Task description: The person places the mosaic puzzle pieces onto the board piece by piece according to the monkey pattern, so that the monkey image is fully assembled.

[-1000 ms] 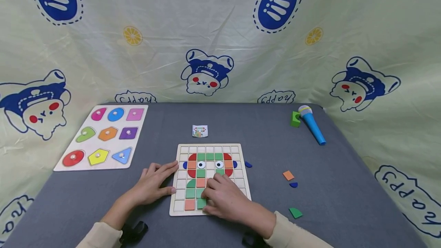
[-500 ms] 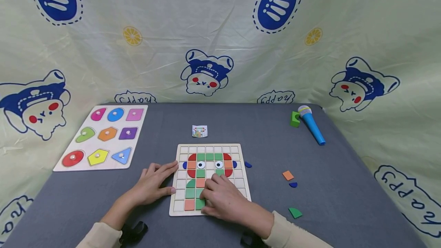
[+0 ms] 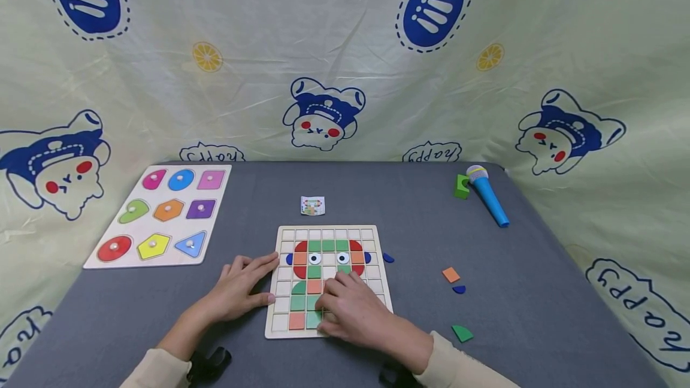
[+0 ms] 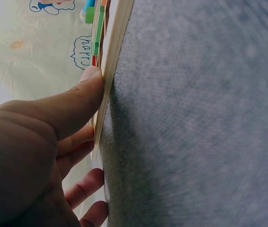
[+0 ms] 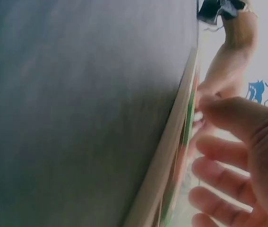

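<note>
A pale wooden grid board (image 3: 277, 331) lies on the grey table, with red, green, orange and blue flat tiles and two eye tiles in its cells. My left hand (image 3: 239, 289) rests at the board's left edge, fingers extended; in the left wrist view its thumb (image 4: 79, 101) lies against the wooden edge. Over the lower middle of the board is my right hand (image 3: 356, 310), its bent fingertips down at a green square tile (image 3: 313, 320) in the bottom row. The right wrist view shows a gap between thumb (image 5: 223, 111) and fingers. The hand covers several cells.
Right of the board lie loose pieces: an orange square (image 3: 451, 275), blue half-rounds (image 3: 459, 289) and a green quarter-round (image 3: 462, 333). A toy microphone (image 3: 489, 196) and a green block (image 3: 461, 187) stand farther back. A knob-shape puzzle (image 3: 162, 190) lies left; a picture card (image 3: 312, 205) sits behind the board.
My right hand shifts only slightly over the same spot. The bottom-row green square beside its fingertips looks paler now. My left hand stays still.
</note>
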Available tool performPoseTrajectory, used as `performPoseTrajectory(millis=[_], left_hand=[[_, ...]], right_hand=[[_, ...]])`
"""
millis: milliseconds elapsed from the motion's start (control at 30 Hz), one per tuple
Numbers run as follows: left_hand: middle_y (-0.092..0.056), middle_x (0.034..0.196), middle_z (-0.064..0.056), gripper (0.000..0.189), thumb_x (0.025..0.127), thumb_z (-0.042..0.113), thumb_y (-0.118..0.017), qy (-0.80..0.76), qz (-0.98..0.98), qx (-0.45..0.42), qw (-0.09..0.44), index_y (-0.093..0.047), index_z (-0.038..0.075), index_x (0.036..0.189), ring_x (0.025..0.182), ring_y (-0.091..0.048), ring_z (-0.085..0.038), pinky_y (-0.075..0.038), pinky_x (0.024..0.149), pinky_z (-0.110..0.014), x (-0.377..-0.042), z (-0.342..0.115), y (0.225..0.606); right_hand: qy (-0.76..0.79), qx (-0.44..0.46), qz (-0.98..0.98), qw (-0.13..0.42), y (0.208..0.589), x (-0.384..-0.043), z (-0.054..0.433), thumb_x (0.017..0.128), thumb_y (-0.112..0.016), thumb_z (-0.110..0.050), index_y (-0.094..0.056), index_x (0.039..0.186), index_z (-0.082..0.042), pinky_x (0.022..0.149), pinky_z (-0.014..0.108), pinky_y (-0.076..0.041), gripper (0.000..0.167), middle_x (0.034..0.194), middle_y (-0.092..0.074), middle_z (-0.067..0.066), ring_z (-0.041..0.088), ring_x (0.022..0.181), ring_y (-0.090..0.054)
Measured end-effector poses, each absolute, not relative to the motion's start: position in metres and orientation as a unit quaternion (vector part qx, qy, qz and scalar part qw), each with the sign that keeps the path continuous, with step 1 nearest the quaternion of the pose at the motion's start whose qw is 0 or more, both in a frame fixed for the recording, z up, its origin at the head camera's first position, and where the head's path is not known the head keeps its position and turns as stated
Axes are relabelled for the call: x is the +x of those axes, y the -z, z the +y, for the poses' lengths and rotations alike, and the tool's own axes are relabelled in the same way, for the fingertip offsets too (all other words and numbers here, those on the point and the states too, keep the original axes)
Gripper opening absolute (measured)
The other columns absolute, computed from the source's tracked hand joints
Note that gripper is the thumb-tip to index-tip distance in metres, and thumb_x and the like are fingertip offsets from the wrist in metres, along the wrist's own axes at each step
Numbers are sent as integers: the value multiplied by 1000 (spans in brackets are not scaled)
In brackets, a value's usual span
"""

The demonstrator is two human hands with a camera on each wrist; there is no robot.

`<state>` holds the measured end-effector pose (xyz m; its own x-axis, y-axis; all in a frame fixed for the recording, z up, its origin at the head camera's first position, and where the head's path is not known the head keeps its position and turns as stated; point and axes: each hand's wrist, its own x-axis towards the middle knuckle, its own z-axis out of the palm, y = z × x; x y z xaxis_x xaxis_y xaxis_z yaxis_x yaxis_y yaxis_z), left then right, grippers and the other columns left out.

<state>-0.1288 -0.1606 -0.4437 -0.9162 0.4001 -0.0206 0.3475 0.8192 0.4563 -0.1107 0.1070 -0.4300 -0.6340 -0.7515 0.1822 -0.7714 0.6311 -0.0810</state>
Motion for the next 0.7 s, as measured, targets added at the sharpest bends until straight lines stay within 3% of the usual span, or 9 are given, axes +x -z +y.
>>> performPoseTrajectory(millis=[433,700], left_hand=[[-38,151,1,70,82,36,-71,-233,950,197,59,-43,17,143,111,-38,-22,-25,78,-35,-129,-161,443],[-39,150,0,70,82,35,-71,-235,950,199,56,-43,17,143,111,-38,-21,-25,78,-35,-128,-160,443]], right_hand=[[-113,311,-939,92,424,-132,175,72,-80,-40,-72,96,-21,75,30,-35,32,89,-58,-8,9,86,-44],[-84,223,-966,104,428,-141,227,71,-81,-37,-71,97,-16,80,40,-40,34,91,-59,-3,17,89,-50]])
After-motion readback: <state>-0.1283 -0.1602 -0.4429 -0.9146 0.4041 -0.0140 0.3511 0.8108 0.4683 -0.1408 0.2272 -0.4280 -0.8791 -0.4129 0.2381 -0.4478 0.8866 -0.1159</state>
